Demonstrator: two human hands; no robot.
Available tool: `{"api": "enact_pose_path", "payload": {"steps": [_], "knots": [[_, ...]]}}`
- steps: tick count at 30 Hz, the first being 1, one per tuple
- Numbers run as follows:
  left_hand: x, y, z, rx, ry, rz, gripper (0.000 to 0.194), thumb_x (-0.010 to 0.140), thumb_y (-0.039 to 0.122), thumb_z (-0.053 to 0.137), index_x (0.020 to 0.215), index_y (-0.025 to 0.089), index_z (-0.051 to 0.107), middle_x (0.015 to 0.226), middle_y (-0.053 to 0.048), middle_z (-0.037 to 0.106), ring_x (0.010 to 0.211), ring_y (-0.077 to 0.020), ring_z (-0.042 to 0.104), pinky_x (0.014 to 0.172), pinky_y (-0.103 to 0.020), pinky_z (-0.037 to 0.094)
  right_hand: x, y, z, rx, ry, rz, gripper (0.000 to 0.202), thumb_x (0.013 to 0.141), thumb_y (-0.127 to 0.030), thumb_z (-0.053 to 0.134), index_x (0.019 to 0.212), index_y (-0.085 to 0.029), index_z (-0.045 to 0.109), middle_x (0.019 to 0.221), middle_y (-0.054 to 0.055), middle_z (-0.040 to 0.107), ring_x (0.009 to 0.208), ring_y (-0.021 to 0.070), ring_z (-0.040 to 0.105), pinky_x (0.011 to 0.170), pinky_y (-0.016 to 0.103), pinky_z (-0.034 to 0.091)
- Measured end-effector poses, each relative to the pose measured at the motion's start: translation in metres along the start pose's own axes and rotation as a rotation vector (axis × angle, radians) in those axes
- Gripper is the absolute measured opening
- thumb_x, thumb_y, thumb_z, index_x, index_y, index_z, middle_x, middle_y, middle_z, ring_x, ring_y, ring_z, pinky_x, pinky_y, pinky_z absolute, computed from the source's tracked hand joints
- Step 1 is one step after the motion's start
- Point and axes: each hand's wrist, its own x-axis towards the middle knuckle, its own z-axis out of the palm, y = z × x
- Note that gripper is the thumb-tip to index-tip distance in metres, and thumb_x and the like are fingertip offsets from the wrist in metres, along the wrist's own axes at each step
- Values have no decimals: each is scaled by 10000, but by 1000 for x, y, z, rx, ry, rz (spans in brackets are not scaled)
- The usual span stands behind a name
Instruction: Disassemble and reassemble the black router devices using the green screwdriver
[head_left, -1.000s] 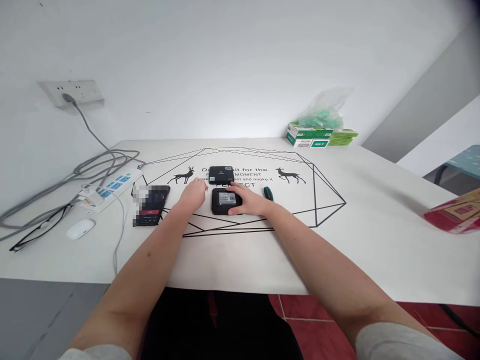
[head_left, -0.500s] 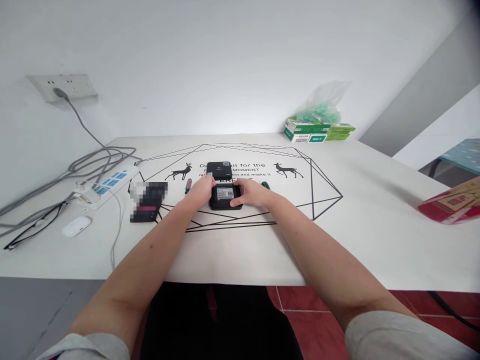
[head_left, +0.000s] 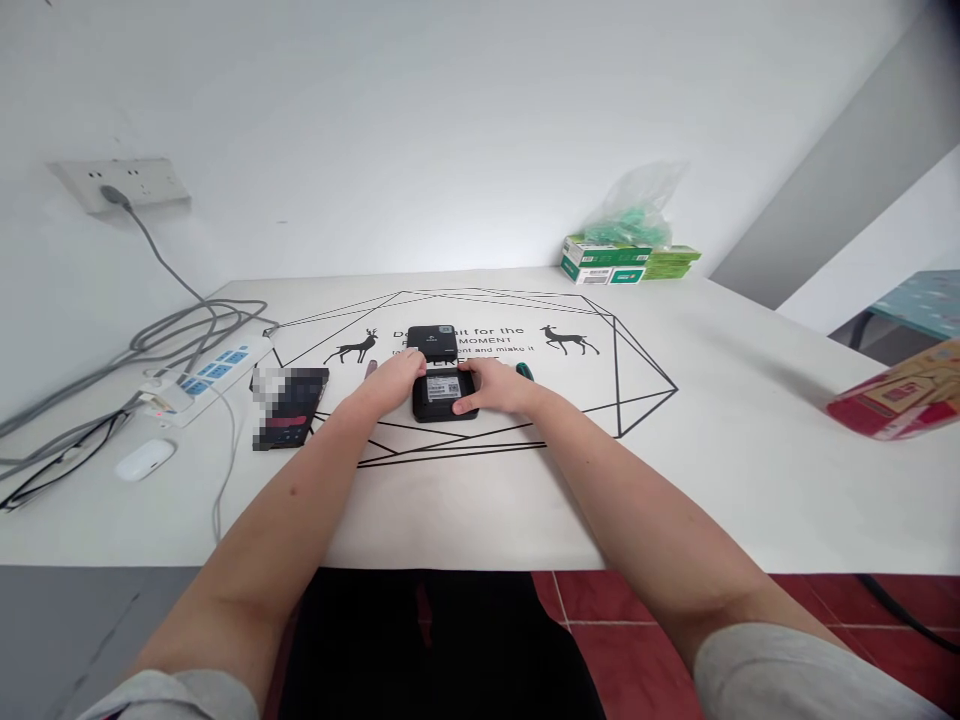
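A black rectangular device (head_left: pixel 435 390) with a white printed label lies in front of me on the printed white table mat. My right hand (head_left: pixel 487 385) grips its right side, the thumb over the front right part and the fingers at the far edge. At its far left corner, my left hand (head_left: pixel 405 372) is closed with fingertips pressed together; what they pinch is hidden. Just behind lies a flat black cover (head_left: pixel 432 342) with a small sticker. A pinkish handle (head_left: pixel 371 369) shows beside my left hand, and a green handle (head_left: pixel 524 371) beside my right.
On the left are a phone (head_left: pixel 296 410), a white earbud case (head_left: pixel 145 460), a power strip (head_left: pixel 217 372), glasses (head_left: pixel 64 460) and grey cables. Green boxes (head_left: pixel 607 258) with a plastic bag on top stand at the back right. A red package (head_left: pixel 892 400) lies far right.
The whole view has shifted slightly left. My left fingers have tilted over the device's far left corner, covering a pale bit seen before. My right hand keeps its grip.
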Motion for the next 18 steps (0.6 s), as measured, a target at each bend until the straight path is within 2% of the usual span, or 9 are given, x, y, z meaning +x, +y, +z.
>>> {"api": "enact_pose_path", "payload": {"steps": [3, 7, 11, 16, 18], "knots": [[3, -10, -4, 11, 49, 10, 243, 1080, 161, 420, 1032, 234, 646, 1157, -90, 708, 1100, -269, 659, 1014, -412, 529, -1, -1, -1, 1, -2, 3, 915, 666, -635, 971, 1429, -217, 690, 1473, 169, 711, 1417, 443, 630, 1206, 629, 496], [5, -21, -6, 71, 95, -42, 268, 1091, 157, 410, 1097, 197, 675, 1206, -142, 694, 1151, -297, 651, 1028, -419, 527, -2, -2, -3, -9, -6, 3, 887, 671, -628, 967, 1409, -220, 690, 1444, 169, 720, 1387, 442, 639, 1181, 628, 503], [3, -25, -2, 114, 70, -58, 292, 1061, 138, 454, 1103, 187, 738, 1172, -156, 695, 1161, -330, 651, 1034, -454, 531, -1, -2, -4, -27, -8, 1, 886, 665, -619, 967, 1395, -212, 672, 1420, 170, 711, 1373, 433, 625, 1165, 612, 500], [5, -21, 5, 166, 45, -32, 376, 1073, 161, 454, 1261, 200, 777, 1243, -161, 694, 1244, -342, 632, 1091, -465, 507, 0, -2, -4, -26, -9, -10, 840, 643, -618, 973, 1325, -228, 676, 1350, 146, 724, 1329, 428, 635, 1127, 595, 513], [8, -20, 7, 191, 31, -30, 362, 1075, 183, 471, 1223, 202, 801, 1223, -168, 696, 1236, -353, 638, 1069, -466, 514, 1, -1, -3, -29, -5, -9, 841, 645, -620, 971, 1324, -225, 671, 1351, 147, 719, 1334, 427, 629, 1131, 593, 506]]}}
